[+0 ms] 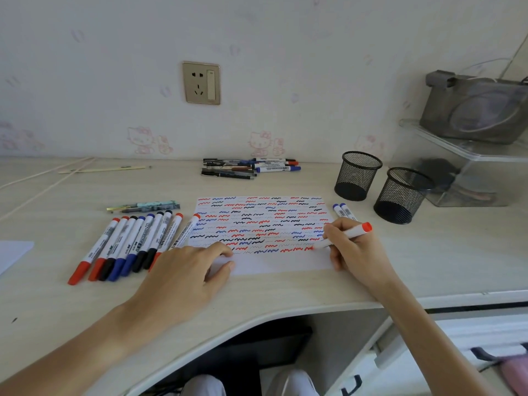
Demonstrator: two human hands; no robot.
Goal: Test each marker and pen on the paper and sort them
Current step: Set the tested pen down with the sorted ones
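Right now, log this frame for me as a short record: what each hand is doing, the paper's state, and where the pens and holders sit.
right hand: grips a red marker, tip on the paper
left hand: rests flat on the paper's lower left corner
paper: covered in red, blue and black squiggles; bottom strip blank
marker row: capped markers side by side, left of the paper
far pile: pens and markers near the wall
blue markers: two, right of the paper
mesh holders: two; contents cannot be seen
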